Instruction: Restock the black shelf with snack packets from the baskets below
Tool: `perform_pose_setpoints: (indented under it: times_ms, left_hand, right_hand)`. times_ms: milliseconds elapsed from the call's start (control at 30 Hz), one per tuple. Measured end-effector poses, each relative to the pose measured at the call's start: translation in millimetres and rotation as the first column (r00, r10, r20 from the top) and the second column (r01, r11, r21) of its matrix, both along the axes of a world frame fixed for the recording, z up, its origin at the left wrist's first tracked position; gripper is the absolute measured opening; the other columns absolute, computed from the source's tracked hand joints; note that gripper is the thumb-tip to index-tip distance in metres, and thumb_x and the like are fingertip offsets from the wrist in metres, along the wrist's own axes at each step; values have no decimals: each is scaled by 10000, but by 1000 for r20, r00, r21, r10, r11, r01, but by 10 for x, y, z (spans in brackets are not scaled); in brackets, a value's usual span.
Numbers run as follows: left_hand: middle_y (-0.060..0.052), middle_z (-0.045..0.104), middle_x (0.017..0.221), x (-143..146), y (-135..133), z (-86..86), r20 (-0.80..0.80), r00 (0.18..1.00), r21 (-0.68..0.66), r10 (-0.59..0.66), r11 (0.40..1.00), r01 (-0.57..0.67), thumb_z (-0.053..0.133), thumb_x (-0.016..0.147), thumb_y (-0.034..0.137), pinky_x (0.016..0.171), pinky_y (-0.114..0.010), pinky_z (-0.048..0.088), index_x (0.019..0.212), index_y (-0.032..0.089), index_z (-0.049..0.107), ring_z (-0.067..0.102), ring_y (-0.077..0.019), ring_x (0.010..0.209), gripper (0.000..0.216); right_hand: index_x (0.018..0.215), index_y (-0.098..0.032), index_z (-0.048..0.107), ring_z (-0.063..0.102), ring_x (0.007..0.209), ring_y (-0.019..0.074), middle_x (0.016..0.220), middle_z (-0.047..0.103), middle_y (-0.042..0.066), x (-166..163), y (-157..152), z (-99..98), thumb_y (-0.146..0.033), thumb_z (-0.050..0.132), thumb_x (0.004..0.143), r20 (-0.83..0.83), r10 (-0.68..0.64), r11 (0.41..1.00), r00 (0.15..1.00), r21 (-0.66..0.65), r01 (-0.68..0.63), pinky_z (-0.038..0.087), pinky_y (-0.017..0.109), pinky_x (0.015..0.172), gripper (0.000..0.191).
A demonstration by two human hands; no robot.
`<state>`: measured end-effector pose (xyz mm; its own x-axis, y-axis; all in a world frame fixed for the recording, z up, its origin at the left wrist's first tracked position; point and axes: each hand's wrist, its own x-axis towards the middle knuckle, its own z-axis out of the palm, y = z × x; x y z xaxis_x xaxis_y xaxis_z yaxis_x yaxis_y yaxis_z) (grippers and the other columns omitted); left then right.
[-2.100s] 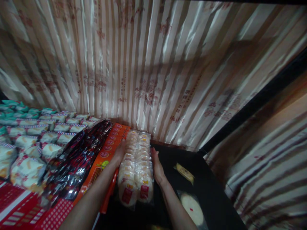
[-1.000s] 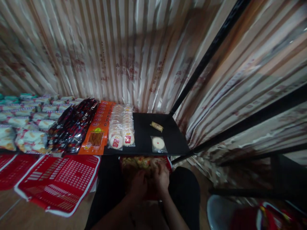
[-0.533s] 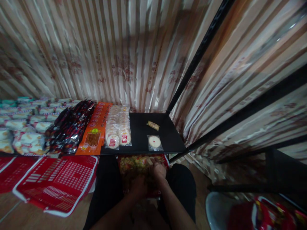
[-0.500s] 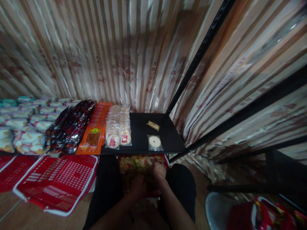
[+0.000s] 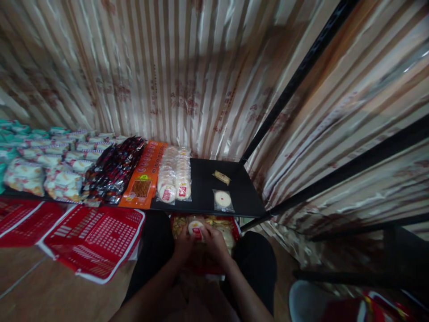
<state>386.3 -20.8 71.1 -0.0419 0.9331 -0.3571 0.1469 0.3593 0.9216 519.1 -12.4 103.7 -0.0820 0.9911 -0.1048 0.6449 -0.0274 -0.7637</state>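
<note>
Between my two hands is a round white rice cracker in a clear wrapper with a red label [image 5: 195, 229]. My left hand [image 5: 184, 241] grips its left side and my right hand [image 5: 213, 239] its right side, both with fingers closed. Under them, between my knees, a red basket [image 5: 236, 227] holds wrapped snacks, partly covered by my hands. On the black shelf [image 5: 204, 183] just beyond lie one flat wrapped cracker [image 5: 223, 200] and a small yellowish wrapped stick [image 5: 221, 177]. Two rows of wrapped round crackers [image 5: 174, 174] stand to their left.
Further left on the shelf are orange snack packs [image 5: 142, 179], dark shiny packets [image 5: 115, 172] and white packets [image 5: 63, 179]. A red basket with a white rim [image 5: 97, 241] sits below left. Black metal bars [image 5: 301, 192] slant at right, above a pale tub [image 5: 304, 299].
My hands have come up from among the snacks in the basket and now hold the wrapped cracker together. The view has shifted slightly left.
</note>
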Motion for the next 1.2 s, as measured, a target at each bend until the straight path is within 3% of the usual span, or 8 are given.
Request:
perform_pose_setpoints:
  times_ms: [167, 367, 533, 733, 867, 967, 1200]
  left_hand:
    - [-55, 691, 864, -70, 7, 63, 240, 968, 10, 79, 996, -84, 501, 723, 235, 716, -277, 520, 996, 143, 530, 655, -167, 767, 289]
    - [-27, 680, 807, -189, 26, 206, 129, 984, 112, 121, 984, -136, 500, 732, 228, 685, -247, 508, 941, 149, 553, 634, -142, 719, 229]
    - [-35, 671, 830, -300, 54, 370, 48, 991, 178, 128, 975, -134, 439, 776, 228, 677, -244, 507, 974, 147, 541, 625, -137, 706, 237]
    - [-54, 654, 995, -409, 106, 395, -165, 974, 306, 158, 947, -102, 425, 826, 264, 788, -283, 506, 1112, 181, 539, 617, -156, 865, 319]
    - [-119, 514, 1261, -504, 208, 404, -388, 846, 563, 366, 821, -97, 424, 835, 230, 1004, -423, 393, 1172, 161, 540, 460, -242, 1189, 363]
    - [-109, 369, 1395, -586, 351, 415, -474, 733, 682, 487, 730, -44, 435, 845, 213, 1059, -485, 318, 1214, 185, 525, 277, -282, 1323, 381]
    - [-147, 391, 1362, -740, 699, 399, -601, 616, 685, 509, 725, 69, 500, 822, 193, 1026, -478, 357, 1225, 173, 511, 322, -301, 1285, 403]
  right_hand:
    - [930, -180, 683, 635, 747, 200, 823, 713, 57, -77, 58, 56, -488, 430, 805, -266, -42, 999, 963, -22, 37, 496, 296, 689, 417]
    - [874, -212, 678, 630, 672, 183, 762, 704, 27, -196, 80, 157, -554, 497, 750, -528, -93, 992, 844, -125, 32, 508, 301, 651, 407]
    - [838, -220, 686, 638, 747, 196, 796, 706, 31, -237, 97, 139, -528, 571, 693, -496, -87, 995, 864, -93, 47, 508, 315, 726, 359]
    - [840, -189, 688, 635, 768, 214, 826, 708, 54, -306, 191, 127, -505, 603, 671, -451, -143, 990, 881, -73, 123, 504, 333, 738, 368]
    - [837, -187, 689, 639, 771, 220, 829, 716, 55, -339, 332, 224, -517, 604, 658, -485, -179, 983, 856, -45, 180, 503, 336, 744, 384]
    - [865, -186, 689, 641, 785, 226, 852, 719, 54, -341, 450, 274, -529, 602, 654, -472, -206, 975, 857, -25, 221, 503, 338, 746, 412]
    - [885, -181, 687, 643, 796, 217, 877, 720, 47, -373, 679, 186, -523, 573, 694, -449, -164, 982, 878, 5, 186, 500, 341, 769, 407]
